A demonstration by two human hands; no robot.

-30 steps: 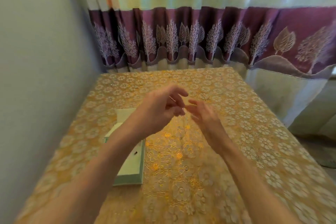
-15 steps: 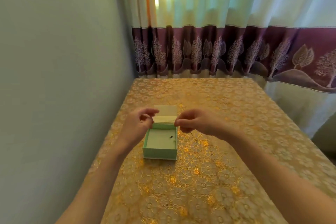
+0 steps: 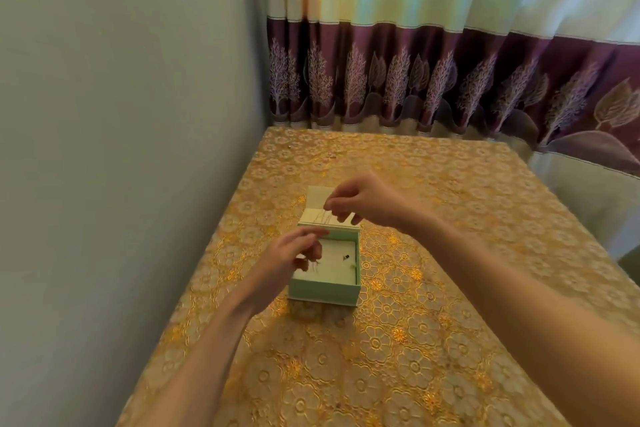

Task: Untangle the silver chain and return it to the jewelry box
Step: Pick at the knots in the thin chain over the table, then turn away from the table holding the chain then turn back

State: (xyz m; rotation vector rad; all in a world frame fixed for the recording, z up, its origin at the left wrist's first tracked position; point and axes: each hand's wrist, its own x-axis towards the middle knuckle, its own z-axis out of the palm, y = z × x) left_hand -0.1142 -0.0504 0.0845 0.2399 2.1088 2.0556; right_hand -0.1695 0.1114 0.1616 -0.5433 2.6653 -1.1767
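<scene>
Gold flowered cloth covers table, set in corner between pale wall and cream curtain with purple tree border. Green box sits open near wall side, lid flipped back. Left hand over box, fingertips pinching thin chain dangling into it. Right hand above lid, fingers curled; grip on chain unclear.
</scene>
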